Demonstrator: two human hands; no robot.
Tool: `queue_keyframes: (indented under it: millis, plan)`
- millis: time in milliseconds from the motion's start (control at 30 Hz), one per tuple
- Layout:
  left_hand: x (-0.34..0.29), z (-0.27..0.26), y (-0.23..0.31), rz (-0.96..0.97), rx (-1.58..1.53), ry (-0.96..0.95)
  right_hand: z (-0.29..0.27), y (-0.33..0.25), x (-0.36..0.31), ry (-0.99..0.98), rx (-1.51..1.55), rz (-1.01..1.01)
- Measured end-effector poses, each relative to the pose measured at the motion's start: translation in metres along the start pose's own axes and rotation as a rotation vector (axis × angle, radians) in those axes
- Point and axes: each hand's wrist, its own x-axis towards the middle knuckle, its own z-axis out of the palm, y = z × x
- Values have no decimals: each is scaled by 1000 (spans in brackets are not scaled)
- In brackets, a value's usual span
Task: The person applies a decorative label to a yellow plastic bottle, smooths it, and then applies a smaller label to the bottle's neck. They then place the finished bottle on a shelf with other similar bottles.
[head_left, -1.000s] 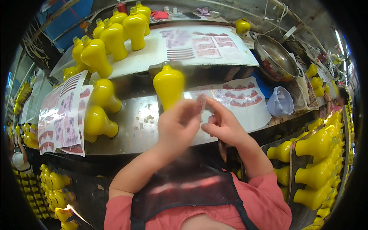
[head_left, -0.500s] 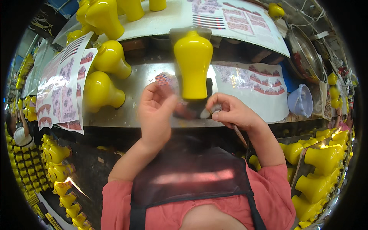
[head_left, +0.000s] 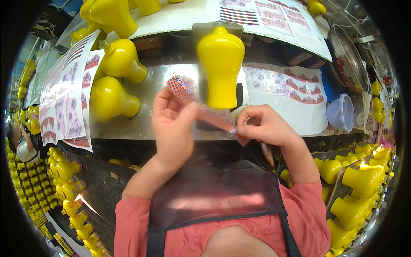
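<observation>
A curved, patterned decal strip [head_left: 217, 118] in red, orange and blue stretches between my hands, in front of a glossy yellow vase [head_left: 221, 64]. My left hand [head_left: 173, 128] pinches it between thumb and fingers, and its far end sticks up past the fingers. At the other end, my right hand [head_left: 267, 125] has its thumb and forefinger closed on the strip. A thin brownish handle [head_left: 268, 155] hangs below the right hand; what it belongs to is hidden. The vase stands just beyond the strip, apart from it, against a grey block [head_left: 204, 31].
Printed decal sheets [head_left: 305, 112] lie on the table at right, and others [head_left: 53, 100] lean at left by yellow vases [head_left: 112, 97]. A lilac bucket [head_left: 341, 112] stands at the right edge. A raised white board [head_left: 188, 21] spans the back. Many yellow vases [head_left: 357, 182] line both sides.
The strip has been drawn out toward the right, and my right fingers now grip its end. A pale piece seen earlier at those fingertips no longer shows. The view has shifted slightly.
</observation>
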Motion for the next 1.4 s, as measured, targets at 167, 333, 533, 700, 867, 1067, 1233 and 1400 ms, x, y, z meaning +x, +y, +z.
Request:
queue_keyframes:
  millis: [167,333,533,700,867,1067,1233,1400]
  plan:
    - [9,-5,-24,-65,-14,29,-31,-15,0,4,-158,-6]
    - [11,-13,-42,-176,33,125,-56,-17,25,185,-575,-26]
    - [11,-22,-52,-228,114,105,-71,-15,36,149,-662,66]
    - [17,-25,-56,-283,125,100,-65,0,46,347,-942,-35]
    - [19,-43,-44,-351,158,45,-78,24,46,635,-887,-245]
    - [0,-80,-32,-191,359,132,-99,74,44,871,-806,-223]
    - [-38,-124,-26,-140,493,58,-94,104,42,991,-823,-423]
    - [-78,-172,-27,-248,380,173,-85,84,37,1054,-1163,-470]
